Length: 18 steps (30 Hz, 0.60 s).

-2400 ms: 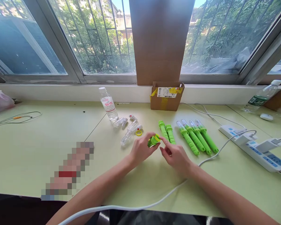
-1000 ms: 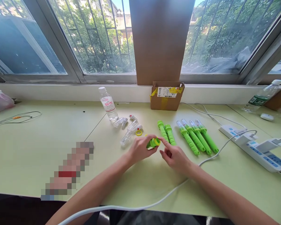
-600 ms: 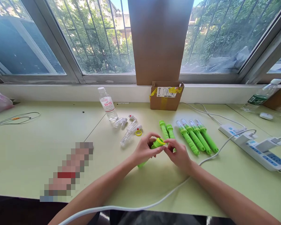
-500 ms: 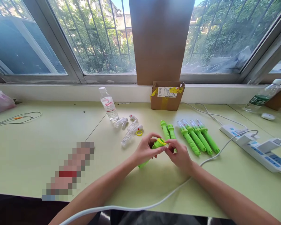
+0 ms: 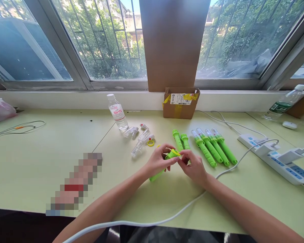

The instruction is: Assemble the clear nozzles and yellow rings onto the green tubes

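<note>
My left hand point(image 5: 160, 160) is wrapped round a green tube point(image 5: 157, 177), whose threaded end points up and right. A yellow ring point(image 5: 176, 152) sits at that threaded end. The fingertips of my right hand point(image 5: 193, 164) are pinched at the ring's right edge. Another yellow ring point(image 5: 150, 143) lies on the table beside several clear plastic parts with white caps point(image 5: 139, 145). Behind my hands are two green tubes without clear tops point(image 5: 177, 139). To their right, several green tubes with clear tops point(image 5: 207, 153) lie side by side.
A water bottle point(image 5: 118, 113) and an open cardboard box point(image 5: 180, 105) stand at the back. A power strip point(image 5: 276, 158) lies at the right. A white cable point(image 5: 177, 216) crosses in front, over my forearms' area. A blurred patch point(image 5: 77, 184) covers something at left.
The green tube in my left hand has tilted slightly, showing more of its lower part. The yellow ring's angle has shifted a little. Both hands have stayed nearly in place.
</note>
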{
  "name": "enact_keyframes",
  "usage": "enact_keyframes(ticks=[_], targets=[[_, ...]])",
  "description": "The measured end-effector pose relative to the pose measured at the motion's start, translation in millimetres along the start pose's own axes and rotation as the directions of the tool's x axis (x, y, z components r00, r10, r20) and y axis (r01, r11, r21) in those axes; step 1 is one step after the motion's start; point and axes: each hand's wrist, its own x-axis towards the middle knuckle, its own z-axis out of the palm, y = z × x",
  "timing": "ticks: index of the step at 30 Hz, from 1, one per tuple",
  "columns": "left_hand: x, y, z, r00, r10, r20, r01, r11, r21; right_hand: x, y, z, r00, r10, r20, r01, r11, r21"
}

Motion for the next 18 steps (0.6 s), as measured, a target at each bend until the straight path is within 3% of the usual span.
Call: enact_keyframes(ticks=[8, 18], targets=[[6, -3, -8.6, 0.988, -0.153, 0.006, 0.153, 0.988, -0.004, 2, -4, -1, 0.956, 0.207, 0.207, -0.244, 0.955, 0.171], [7, -2, -10.9, 0.952, -0.296, 0.078, 0.301, 0.953, -0.048, 5, -5, 0, 0.898, 0.326, 0.294, -0.386, 0.906, 0.173]])
